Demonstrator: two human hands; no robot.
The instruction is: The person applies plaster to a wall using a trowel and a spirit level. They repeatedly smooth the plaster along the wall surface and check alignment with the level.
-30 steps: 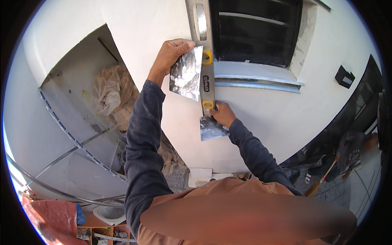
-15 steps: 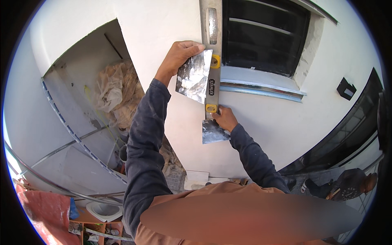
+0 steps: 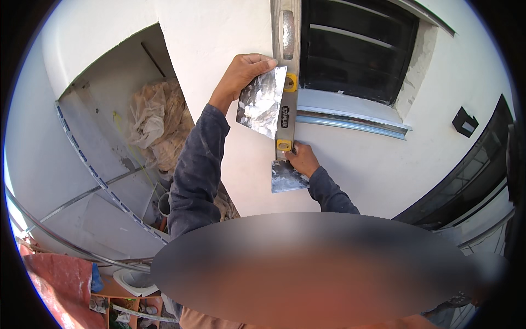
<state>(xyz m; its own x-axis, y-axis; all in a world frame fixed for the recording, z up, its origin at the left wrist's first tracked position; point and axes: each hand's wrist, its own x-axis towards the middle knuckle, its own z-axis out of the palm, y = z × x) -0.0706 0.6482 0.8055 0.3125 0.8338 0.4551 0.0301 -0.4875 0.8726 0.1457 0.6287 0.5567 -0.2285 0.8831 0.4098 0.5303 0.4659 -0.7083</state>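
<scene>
A long grey spirit level (image 3: pixel 287 101) with yellow vial frames stands nearly upright against the white wall, beside the window. My left hand (image 3: pixel 246 75) is closed around a wide putty knife, its fingertips reaching the level's left edge. White compound smears that knife's broad blade (image 3: pixel 262 104), which slants down and overlaps the level. Lower down, my right hand (image 3: pixel 304 160) is closed at the level's bottom end. Below its fingers shows a second putty knife blade (image 3: pixel 287 178), lightly smeared. The handles of both knives are hidden by my hands.
A dark-paned window (image 3: pixel 356 49) with a metal-edged sill (image 3: pixel 350 112) is right of the level. To the left, a wall opening holds bundled plastic sheeting (image 3: pixel 159 123). A small black box (image 3: pixel 464 122) is on the right wall. Red sheeting (image 3: pixel 60 285) covers something at lower left.
My hands, both knives and the level keep practically the same place on the wall. The view has shifted slightly, and a blurred patch now covers more of the lower area.
</scene>
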